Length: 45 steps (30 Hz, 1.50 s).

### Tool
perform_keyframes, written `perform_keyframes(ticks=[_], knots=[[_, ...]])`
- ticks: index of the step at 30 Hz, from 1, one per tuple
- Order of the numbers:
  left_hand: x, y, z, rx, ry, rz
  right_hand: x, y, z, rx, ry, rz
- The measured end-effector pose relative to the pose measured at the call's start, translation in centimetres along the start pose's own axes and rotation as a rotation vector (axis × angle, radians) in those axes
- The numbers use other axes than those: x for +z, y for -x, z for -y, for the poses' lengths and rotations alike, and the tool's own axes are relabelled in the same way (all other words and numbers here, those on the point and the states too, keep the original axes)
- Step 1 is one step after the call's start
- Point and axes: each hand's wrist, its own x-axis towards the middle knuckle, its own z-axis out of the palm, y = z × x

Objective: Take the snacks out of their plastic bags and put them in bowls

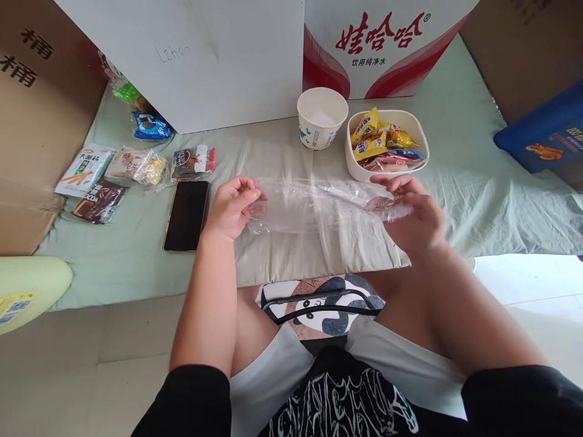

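A clear plastic bag (305, 206) is stretched sideways between my two hands, above the cloth-covered surface. My left hand (234, 206) pinches its left end between thumb and fingers. At the other end my right hand (412, 212) has hold of the bag; it is somewhat blurred. Just beyond the bag stand a paper cup (319, 136) with something whitish inside and a white plastic tub (387, 145) filled with wrapped snacks (371, 142). A black smartphone (186, 215) lies flat to the left of my left hand.
Several packaged snacks (98, 200) lie at the left. White cartons (237, 60) stand at the back, with brown cardboard boxes (40, 121) at the sides. A blue package (546, 136) is at the right, and a pale green container (31, 285) at the left edge.
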Motion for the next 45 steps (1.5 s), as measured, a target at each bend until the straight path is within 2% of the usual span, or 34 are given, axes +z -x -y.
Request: perform_keyframes(ticks=[5, 9, 13, 15, 16, 18, 20, 21, 23, 26, 28, 29, 31, 36, 38, 39, 41, 43, 45], knots=[[-0.4, 0.3, -0.3, -0.009, 0.013, 0.115, 0.9, 0.3, -0.3, 0.115, -0.011, 0.039], [-1.4, 0.5, -0.3, 0.017, 0.151, 0.210, 1.0, 0.9, 0.5, 0.227, 0.079, 0.053], [-2.3, 0.3, -0.3, 0.090, 0.261, 0.183, -0.2, 2.2, 2.8, 0.254, -0.033, 0.212], [-2.2, 0.1, -0.1, 0.044, 0.274, 0.190, -1.2, 2.3, 3.5, 0.290, -0.165, 0.290], [-2.1, -0.1, 0.0, -0.005, 0.282, 0.215, -1.5, 2.2, 3.5, 0.308, -0.226, 0.280], [-1.4, -0.2, 0.2, -0.119, 0.291, 0.299, -1.7, 1.4, 3.0, 0.318, -0.293, 0.144], [-0.5, -0.3, 0.4, -0.198, 0.276, 0.405, -0.9, 0.5, 1.8, 0.312, -0.275, -0.013], [0.0, -0.2, 0.5, -0.214, 0.260, 0.464, -0.2, 0.2, 1.1, 0.325, -0.252, -0.034], [0.9, 0.0, 0.6, -0.223, 0.213, 0.596, 1.5, 0.1, -0.3, 0.416, -0.218, 0.072], [2.1, 0.2, 0.8, -0.234, 0.144, 0.748, 3.9, 1.1, -1.8, 0.624, -0.185, 0.442], [2.6, 0.1, 0.9, -0.229, 0.142, 0.731, 4.9, 1.7, -2.4, 0.696, -0.113, 0.654], [2.7, -0.1, 1.0, -0.221, 0.153, 0.684, 5.1, 1.9, -2.5, 0.691, -0.069, 0.696], [2.8, -0.6, 1.3, -0.193, 0.170, 0.547, 5.3, 1.8, -2.6, 0.621, 0.008, 0.626], [3.5, -1.7, 2.6, -0.007, 0.155, 0.119, 5.0, 0.7, -2.9, 0.399, 0.108, 0.137], [4.3, -1.3, 3.1, 0.068, 0.116, 0.014, 4.9, 0.4, -3.1, 0.357, 0.115, -0.009], [4.8, -0.8, 3.4, 0.083, 0.080, 0.016, 4.9, 0.3, -3.2, 0.352, 0.115, -0.062], [5.7, 0.5, 3.7, 0.064, -0.024, 0.117, 5.0, 0.2, -3.4, 0.350, 0.114, -0.120], [6.5, 1.7, 3.9, 0.020, -0.135, 0.233, 5.1, 0.3, -3.4, 0.332, 0.127, -0.139], [7.0, 2.6, 4.0, -0.010, -0.208, 0.288, 5.2, 0.4, -3.5, 0.302, 0.139, -0.143]])
